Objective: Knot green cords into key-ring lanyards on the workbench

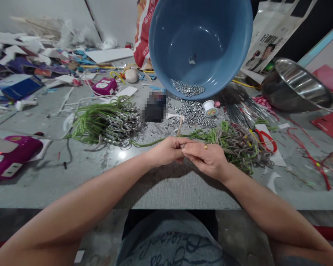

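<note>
My left hand (172, 148) and my right hand (207, 158) meet fingertip to fingertip above the front of the table. Both are closed in a pinch on a thin cord, of which only a greyish bit shows; the fingers hide the rest. A gold-coloured ring is on the right hand. A green cord (150, 143) runs behind the hands. Close to the right hand lies a tangled heap of green and grey cords (238, 142). Left of the hands is a bundle of green cords (90, 123) with shiny metal pieces (122, 125) on it.
A blue basin (197, 44) tilts towards me, small metal rings (187, 88) inside its lower rim. More metal rings (192, 112) are scattered before it, beside a white spool (210, 108). Red-handled scissors (266, 140), a steel bowl (296, 88) and purple devices (104, 86) lie around.
</note>
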The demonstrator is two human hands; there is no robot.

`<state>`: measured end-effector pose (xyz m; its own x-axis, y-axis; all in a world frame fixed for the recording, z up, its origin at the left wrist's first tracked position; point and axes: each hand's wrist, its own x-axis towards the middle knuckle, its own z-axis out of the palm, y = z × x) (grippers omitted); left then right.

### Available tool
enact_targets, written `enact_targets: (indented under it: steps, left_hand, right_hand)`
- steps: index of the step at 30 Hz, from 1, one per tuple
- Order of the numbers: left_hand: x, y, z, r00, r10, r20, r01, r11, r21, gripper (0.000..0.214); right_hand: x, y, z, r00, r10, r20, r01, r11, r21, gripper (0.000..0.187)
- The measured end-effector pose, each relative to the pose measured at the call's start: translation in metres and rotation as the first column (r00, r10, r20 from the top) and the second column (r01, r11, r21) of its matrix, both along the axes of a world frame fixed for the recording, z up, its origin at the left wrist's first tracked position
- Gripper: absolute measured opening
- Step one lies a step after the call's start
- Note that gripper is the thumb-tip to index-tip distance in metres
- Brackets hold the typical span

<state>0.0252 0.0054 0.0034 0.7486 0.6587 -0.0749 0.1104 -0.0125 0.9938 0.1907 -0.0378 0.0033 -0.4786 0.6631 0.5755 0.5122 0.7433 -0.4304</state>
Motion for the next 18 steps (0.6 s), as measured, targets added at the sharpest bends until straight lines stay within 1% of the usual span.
enact_targets:
  steps: [1,2,4,6,8,9,10,11,14,16,18]
  left_hand:
    - [0.000,0.000,0.000,0.999,0.039,-0.002,-0.039,0.999,-0.015,0.014]
    - [0.001,0.000,0.001,0.997,0.074,-0.003,-0.074,0.997,-0.023,0.009]
    - [0.001,0.000,0.002,0.989,0.146,0.004,-0.146,0.988,-0.041,0.014]
    - [-0.001,0.002,0.004,0.977,0.213,0.034,-0.209,0.974,-0.083,0.019]
    - [-0.003,0.005,0.006,0.952,0.295,0.085,-0.283,0.950,-0.136,0.023]
    - [-0.004,0.006,0.008,0.932,0.346,0.110,-0.329,0.932,-0.152,0.025]
    - [-0.006,0.008,0.010,0.909,0.396,0.131,-0.376,0.914,-0.154,0.027]
    - [-0.008,0.010,0.013,0.881,0.449,0.148,-0.430,0.891,-0.144,0.029]
    - [-0.016,0.018,0.022,0.783,0.592,0.191,-0.588,0.805,-0.082,0.034]
    - [-0.023,0.024,0.029,0.688,0.679,0.256,-0.684,0.725,-0.083,0.033]
    - [-0.030,0.031,0.035,0.577,0.756,0.311,-0.761,0.635,-0.132,0.031]
  right_hand:
    - [0.000,-0.001,-0.001,1.000,-0.016,-0.021,0.016,1.000,0.003,0.018]
    - [-0.001,-0.001,-0.002,0.998,-0.042,-0.048,0.043,0.999,0.008,0.017]
    - [-0.001,-0.002,-0.003,0.986,-0.117,-0.115,0.118,0.993,-0.003,0.018]
    - [0.000,0.001,-0.005,0.968,-0.193,-0.160,0.181,0.980,-0.086,0.025]
    - [0.003,0.007,-0.006,0.967,-0.230,-0.112,0.203,0.956,-0.210,0.031]
    - [0.006,0.012,-0.008,0.971,-0.231,-0.053,0.210,0.943,-0.258,0.030]
    - [0.010,0.017,-0.009,0.973,-0.231,0.019,0.227,0.932,-0.281,0.024]
    - [0.014,0.022,-0.010,0.967,-0.245,0.077,0.256,0.931,-0.261,0.018]
    - [0.031,0.038,-0.013,0.917,-0.368,0.154,0.392,0.903,-0.178,0.020]
    - [0.044,0.048,-0.014,0.857,-0.482,0.183,0.506,0.854,-0.121,0.023]
    - [0.058,0.056,-0.015,0.775,-0.592,0.219,0.620,0.779,-0.089,0.024]
